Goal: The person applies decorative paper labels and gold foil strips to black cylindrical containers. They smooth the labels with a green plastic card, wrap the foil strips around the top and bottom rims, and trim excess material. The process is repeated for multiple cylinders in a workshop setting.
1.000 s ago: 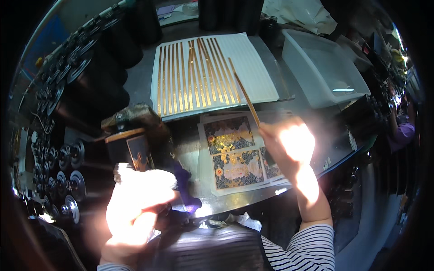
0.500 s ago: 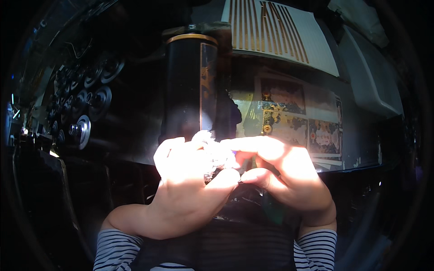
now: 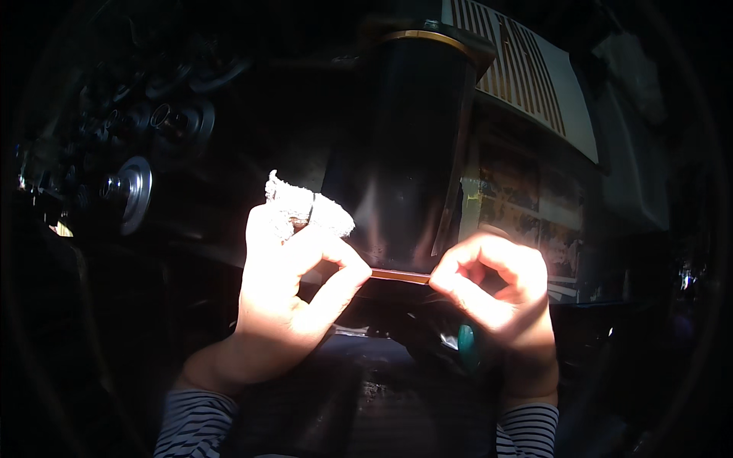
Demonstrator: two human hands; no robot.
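A thin copper-coloured strip is stretched between my two hands, across the near end of a large black cylinder. The thumb and forefinger of my left hand pinch its left end. Tucked in that hand's other fingers is a crumpled white cloth wad with a dark band around it. My right hand pinches the strip's right end, thumb against forefinger. Strong light washes out both hands. Whether the strip touches the cylinder's near edge, I cannot tell.
At the far right a white sheet carries a row of similar copper-coloured strips. Printed pictures lie right of the cylinder, beside a pale bin. Several metal discs with hubs stand on the left. A green object shows below my right hand.
My hands have moved apart, and the strip now shows between them. The white wad is now up in my left fingers. Cylinder and sheet appear further right, and the picture is darker.
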